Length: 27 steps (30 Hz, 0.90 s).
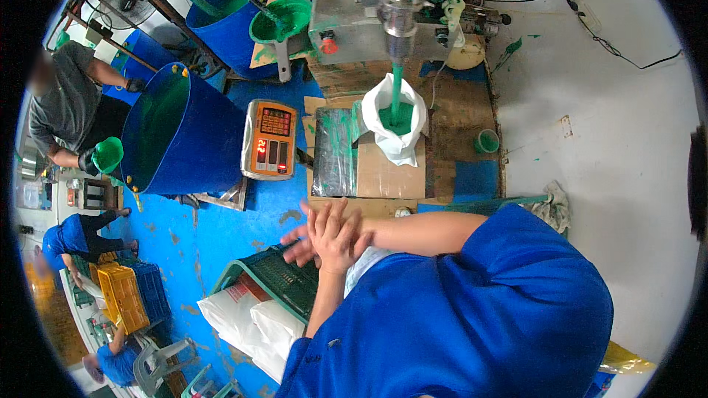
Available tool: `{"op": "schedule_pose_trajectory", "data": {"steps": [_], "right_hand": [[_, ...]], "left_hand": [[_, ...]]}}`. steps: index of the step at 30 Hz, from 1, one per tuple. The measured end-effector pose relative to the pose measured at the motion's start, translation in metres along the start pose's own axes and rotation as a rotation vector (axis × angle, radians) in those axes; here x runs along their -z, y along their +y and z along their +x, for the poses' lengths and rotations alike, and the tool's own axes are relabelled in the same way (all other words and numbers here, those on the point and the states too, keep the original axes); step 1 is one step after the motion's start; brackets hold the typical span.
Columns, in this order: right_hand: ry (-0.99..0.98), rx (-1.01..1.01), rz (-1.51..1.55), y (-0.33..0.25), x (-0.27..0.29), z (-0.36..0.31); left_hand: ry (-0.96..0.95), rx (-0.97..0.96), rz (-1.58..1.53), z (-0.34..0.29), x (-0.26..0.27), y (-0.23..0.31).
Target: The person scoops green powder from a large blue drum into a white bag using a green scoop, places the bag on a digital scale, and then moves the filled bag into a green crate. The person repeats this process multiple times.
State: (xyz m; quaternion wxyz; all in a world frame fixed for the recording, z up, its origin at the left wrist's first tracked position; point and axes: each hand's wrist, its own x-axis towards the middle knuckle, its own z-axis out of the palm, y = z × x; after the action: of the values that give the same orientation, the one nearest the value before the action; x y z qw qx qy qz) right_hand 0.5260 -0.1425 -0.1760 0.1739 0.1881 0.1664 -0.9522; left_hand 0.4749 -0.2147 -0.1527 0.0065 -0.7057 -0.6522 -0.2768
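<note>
Just in front of my body my two hands lie one across the other. My left hand (335,239) is on top, its fingers stretched out and apart over the back of the other. Partly covered beneath it, my right hand (296,245) has its fingers extended and a little blurred. I see nothing held in either. Beyond them a white bag (404,149) stands with its mouth open on a cardboard-covered platform (383,179). A green stream (397,88) runs from a metal nozzle (399,28) into the bag, where green material shows.
Left of the platform sits an orange scale display (271,140). Large blue tubs (199,136) and a green scoop (284,22) stand around it. Nearby, a green crate (276,276) holds white bags (269,328). A co-worker (66,110) holds a green container; others work farther left.
</note>
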Motion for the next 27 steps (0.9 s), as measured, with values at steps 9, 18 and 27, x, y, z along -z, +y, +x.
{"op": "schedule_pose_trajectory", "data": {"steps": [9,18,27], "right_hand": [[0.338,0.984,-1.162,-0.038,-0.01,-0.078],[0.732,0.902,-1.997,0.0,0.123,-0.087],[-0.06,0.413,-0.255,-0.011,0.047,-0.075]], "left_hand": [[0.36,1.025,-1.538,0.001,-0.065,-0.036],[0.417,1.439,-1.805,0.064,-0.011,0.015],[0.074,0.178,-0.049,0.048,-0.036,0.042]]}}
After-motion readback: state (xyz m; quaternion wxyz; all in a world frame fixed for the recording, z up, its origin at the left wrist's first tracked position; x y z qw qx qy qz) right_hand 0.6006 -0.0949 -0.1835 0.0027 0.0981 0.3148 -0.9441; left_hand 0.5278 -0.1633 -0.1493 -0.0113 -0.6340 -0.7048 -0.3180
